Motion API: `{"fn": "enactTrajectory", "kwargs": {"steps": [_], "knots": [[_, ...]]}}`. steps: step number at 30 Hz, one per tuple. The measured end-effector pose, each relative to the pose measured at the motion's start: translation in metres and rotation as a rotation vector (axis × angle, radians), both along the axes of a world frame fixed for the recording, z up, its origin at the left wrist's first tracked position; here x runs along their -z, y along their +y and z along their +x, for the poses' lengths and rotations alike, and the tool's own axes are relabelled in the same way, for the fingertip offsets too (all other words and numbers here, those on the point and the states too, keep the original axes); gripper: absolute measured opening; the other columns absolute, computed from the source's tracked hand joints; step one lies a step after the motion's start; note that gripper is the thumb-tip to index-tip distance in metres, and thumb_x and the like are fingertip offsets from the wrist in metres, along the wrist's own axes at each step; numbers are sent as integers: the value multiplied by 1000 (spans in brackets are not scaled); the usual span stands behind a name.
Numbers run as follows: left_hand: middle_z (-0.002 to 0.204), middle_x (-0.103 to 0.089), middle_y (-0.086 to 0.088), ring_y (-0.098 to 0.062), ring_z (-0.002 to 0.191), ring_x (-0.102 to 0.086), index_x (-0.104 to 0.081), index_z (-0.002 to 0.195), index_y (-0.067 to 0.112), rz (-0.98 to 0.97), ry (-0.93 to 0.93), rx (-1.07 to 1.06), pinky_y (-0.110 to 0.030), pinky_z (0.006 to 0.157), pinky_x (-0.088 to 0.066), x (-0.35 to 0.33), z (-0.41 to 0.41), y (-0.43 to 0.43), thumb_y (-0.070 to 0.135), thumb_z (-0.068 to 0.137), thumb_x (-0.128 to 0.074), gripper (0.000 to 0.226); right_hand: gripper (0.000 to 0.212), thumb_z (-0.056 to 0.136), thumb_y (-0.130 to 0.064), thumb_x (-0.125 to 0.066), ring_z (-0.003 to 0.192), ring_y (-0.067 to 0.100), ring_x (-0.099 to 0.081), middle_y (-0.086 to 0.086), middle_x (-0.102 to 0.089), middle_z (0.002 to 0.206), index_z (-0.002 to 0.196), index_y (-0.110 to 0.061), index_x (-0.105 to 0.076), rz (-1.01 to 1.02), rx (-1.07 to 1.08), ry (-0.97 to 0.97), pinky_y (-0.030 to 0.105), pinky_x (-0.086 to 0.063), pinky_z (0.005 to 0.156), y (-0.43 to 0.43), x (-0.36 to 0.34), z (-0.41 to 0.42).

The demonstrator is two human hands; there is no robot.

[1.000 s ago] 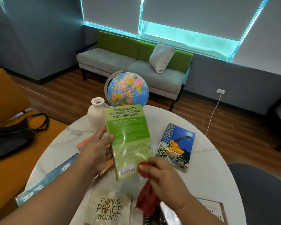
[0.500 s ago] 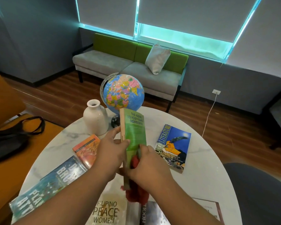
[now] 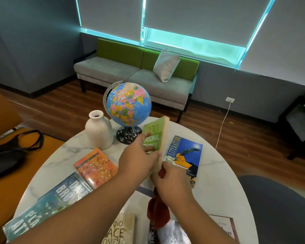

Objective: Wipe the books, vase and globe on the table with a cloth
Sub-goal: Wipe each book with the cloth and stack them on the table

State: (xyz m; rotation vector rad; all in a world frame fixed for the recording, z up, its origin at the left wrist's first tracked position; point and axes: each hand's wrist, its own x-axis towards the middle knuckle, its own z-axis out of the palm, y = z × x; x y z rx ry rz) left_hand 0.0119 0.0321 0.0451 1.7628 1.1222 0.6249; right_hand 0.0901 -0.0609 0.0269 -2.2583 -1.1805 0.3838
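My left hand [image 3: 136, 160] grips a green paperback [image 3: 155, 136] upright above the round marble table [image 3: 218, 187], its front cover turned toward me and its page edge to the right. My right hand [image 3: 171, 178] pinches a red cloth [image 3: 158, 211] against the book's lower edge; the rest of the cloth hangs down. Behind the book stand a blue globe [image 3: 128, 104] and a white vase [image 3: 99, 131]. A blue literature book [image 3: 185, 155], an orange book [image 3: 96, 167] and a long teal book [image 3: 48, 203] lie flat on the table.
More books lie at the table's near edge, among them a pale one [image 3: 120, 229] and one at the right [image 3: 224, 228]. A black bag [image 3: 9, 155] sits on an orange seat at left. A grey-green sofa [image 3: 136, 71] stands behind, a dark chair [image 3: 280, 208] at right.
The green book has been turned round in my hands, from back cover through spine to front cover facing me. My right hand with the cloth stayed at its lower edge.
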Motion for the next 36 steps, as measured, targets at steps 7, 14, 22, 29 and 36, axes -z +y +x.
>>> {"fn": "enactTrajectory", "kwargs": {"steps": [7, 14, 22, 29, 36], "knots": [[141, -45, 2, -23, 123, -47, -39, 144, 20, -480, 17, -58, -40, 96, -45, 38, -20, 21, 18, 97, -53, 49, 9, 86, -8, -61, 72, 19, -68, 3, -74, 77, 80, -8, -68, 227, 188, 623, 36, -54, 69, -7, 9, 55], [88, -68, -10, -17, 74, -59, -65, 99, 7, -814, -165, 54, -19, 61, -53, 53, -2, 9, -9, 95, -43, 28, 12, 92, -8, -61, 82, 18, -73, 6, -76, 90, 93, -5, -72, 214, 226, 780, 22, -55, 69, -24, 14, 103], [104, -63, -18, -15, 73, -59, -60, 120, -5, -730, -129, 55, -13, 52, -53, 64, 72, 24, -15, 91, -46, 34, 18, 83, -2, -70, 91, 29, -70, 7, -75, 91, 86, -20, -69, 114, 319, 736, 41, -55, 90, -27, 14, 162], [103, -69, -17, -28, 92, -64, -70, 113, 4, -546, 106, 38, -41, 92, -54, 106, 98, 45, -7, 87, -58, 31, 42, 79, -10, -74, 96, 20, -67, 1, -72, 105, 120, -16, -67, -27, 349, 568, 41, -51, 96, -14, 70, 176], [106, -72, -9, -26, 99, -65, -73, 109, 16, -162, 331, 49, -26, 83, -48, 133, 98, 28, 6, 82, -64, 30, 50, 87, -22, -68, 110, 24, -60, 9, -65, 122, 135, -22, -55, -259, 313, 307, 27, -45, 90, -9, 96, 173]]}}
